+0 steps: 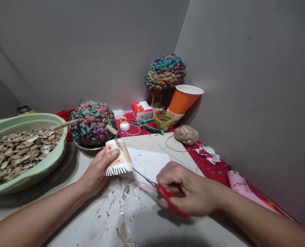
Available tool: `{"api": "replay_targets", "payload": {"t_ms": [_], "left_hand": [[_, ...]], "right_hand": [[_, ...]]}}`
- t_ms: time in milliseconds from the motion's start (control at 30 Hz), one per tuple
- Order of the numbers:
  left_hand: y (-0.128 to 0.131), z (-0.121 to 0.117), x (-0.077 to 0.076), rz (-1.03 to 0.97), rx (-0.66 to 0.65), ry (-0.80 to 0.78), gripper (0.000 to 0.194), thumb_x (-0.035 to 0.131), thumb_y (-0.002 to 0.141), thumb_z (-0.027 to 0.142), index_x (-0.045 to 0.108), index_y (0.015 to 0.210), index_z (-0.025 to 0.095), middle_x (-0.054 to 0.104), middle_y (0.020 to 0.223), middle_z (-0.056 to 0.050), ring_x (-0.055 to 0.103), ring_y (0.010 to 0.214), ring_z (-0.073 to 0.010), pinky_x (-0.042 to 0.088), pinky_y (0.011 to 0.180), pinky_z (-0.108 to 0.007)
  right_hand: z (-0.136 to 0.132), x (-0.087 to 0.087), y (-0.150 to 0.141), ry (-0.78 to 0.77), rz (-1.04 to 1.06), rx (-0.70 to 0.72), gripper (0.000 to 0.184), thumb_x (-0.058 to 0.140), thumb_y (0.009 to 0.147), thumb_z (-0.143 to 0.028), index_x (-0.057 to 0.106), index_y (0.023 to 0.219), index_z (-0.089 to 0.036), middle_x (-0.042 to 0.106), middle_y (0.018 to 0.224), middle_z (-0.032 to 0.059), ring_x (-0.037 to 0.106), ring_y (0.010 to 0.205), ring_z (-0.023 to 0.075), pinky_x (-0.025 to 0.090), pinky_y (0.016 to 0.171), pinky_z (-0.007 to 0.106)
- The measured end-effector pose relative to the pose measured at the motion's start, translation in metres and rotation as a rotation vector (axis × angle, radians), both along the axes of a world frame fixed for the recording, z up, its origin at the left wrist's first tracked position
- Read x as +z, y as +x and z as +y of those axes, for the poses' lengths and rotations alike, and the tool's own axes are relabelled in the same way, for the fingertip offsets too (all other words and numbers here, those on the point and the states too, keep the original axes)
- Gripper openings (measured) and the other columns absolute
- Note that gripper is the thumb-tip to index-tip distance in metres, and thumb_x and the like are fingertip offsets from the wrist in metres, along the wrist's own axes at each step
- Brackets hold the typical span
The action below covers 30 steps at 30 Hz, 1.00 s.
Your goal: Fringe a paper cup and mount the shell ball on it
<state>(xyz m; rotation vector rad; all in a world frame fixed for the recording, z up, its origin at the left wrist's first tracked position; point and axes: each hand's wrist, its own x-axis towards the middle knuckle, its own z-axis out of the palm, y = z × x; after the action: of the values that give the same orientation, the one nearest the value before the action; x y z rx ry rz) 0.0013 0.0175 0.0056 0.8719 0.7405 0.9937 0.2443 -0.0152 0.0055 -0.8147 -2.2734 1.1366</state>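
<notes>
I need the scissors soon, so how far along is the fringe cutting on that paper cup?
The cup's rim edge facing the camera is already cut into a fringe. The left hand holds the cup, and the right hand holds the red scissors, blades just short of it. How much rim remains uncut is hidden behind.

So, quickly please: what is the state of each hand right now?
Left hand: closed on the fringed paper cup piece.
Right hand: closed on the red-handled scissors, blades toward the paper.
</notes>
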Motion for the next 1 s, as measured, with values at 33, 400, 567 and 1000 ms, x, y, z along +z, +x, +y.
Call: {"api": "replay_targets", "payload": {"t_ms": [33, 400, 567, 1000], "left_hand": [[-0.001, 0.001, -0.001, -0.004, -0.002, -0.02, 0.029, 0.077, 0.08, 0.039, 0.073, 0.095, 0.015, 0.076, 0.078, -0.004, 0.068, 0.065, -0.0147, 0.054, 0.065, -0.023], [0.0, 0.003, -0.002, 0.06, -0.002, -0.01, 0.029, 0.078, 0.08, 0.033, 0.071, 0.102, 0.015, 0.077, 0.083, -0.005, 0.069, 0.071, -0.0151, 0.054, 0.068, -0.023], [-0.001, 0.002, -0.007, 0.122, -0.034, 0.004, 0.033, 0.078, 0.081, 0.035, 0.07, 0.106, 0.016, 0.079, 0.092, -0.005, 0.072, 0.079, -0.0168, 0.055, 0.075, -0.024], [0.0, -0.001, -0.006, 0.177, -0.081, 0.026, 0.029, 0.074, 0.085, 0.033, 0.067, 0.109, 0.017, 0.078, 0.096, -0.006, 0.072, 0.083, -0.018, 0.054, 0.078, -0.026]], "right_hand": [[-0.001, 0.001, -0.001, 0.183, -0.066, -0.017, 0.038, 0.059, 0.08, -0.027, 0.03, 0.057, -0.02, 0.029, 0.051, -0.0072, 0.021, 0.049, 0.0073, 0.018, 0.05, 0.025], [-0.001, -0.007, -0.002, 0.801, -0.355, -0.15, 0.021, 0.049, 0.079, -0.024, 0.048, 0.059, -0.019, 0.05, 0.051, -0.0005, 0.033, 0.047, 0.0124, 0.019, 0.056, 0.03], [-0.002, -0.01, -0.002, 0.845, -0.413, -0.156, 0.021, 0.05, 0.08, -0.026, 0.052, 0.06, -0.018, 0.054, 0.053, 0.0006, 0.036, 0.048, 0.0132, 0.02, 0.056, 0.032], [-0.003, -0.014, -0.004, 0.865, -0.445, -0.127, 0.022, 0.052, 0.081, -0.024, 0.054, 0.06, -0.018, 0.056, 0.053, 0.0007, 0.04, 0.047, 0.0134, 0.021, 0.056, 0.033]]}}
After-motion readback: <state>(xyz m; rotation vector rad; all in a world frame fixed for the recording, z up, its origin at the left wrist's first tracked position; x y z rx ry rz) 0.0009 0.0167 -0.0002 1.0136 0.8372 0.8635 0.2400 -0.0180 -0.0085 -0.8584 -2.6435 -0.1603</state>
